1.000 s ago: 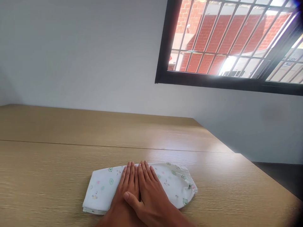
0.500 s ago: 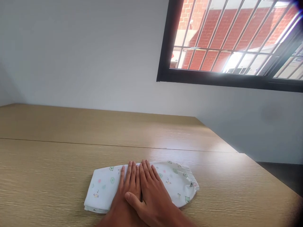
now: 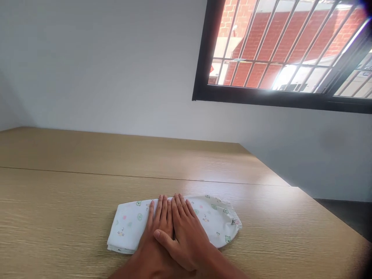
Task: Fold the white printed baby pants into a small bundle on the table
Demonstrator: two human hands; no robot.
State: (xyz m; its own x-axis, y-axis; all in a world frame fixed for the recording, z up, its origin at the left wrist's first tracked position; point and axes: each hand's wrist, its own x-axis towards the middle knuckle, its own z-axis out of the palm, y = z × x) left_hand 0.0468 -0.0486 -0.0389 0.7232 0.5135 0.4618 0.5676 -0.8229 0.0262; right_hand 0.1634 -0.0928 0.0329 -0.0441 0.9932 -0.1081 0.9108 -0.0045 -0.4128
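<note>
A folded white cloth (image 3: pixel 130 224) with small green and pink animal prints lies flat on the wooden table (image 3: pixel 58 201), its right end tapering to a ribbed hem. My left hand (image 3: pixel 155 234) rests palm down on the cloth's middle, and my right hand (image 3: pixel 186 236) lies flat beside it. The right thumb crosses over the back of the left hand. Neither hand grips the cloth. The hands hide the cloth's central part.
The light wood-grain table has a seam running across it behind the cloth. Its right edge drops to a dark floor. A white wall rises behind it, with a black-framed, barred window showing red brick outside.
The cloth and both hands sit slightly farther away in the view, and the cloth's left end has shifted a little to the right. Both hands stay flat on the cloth.
</note>
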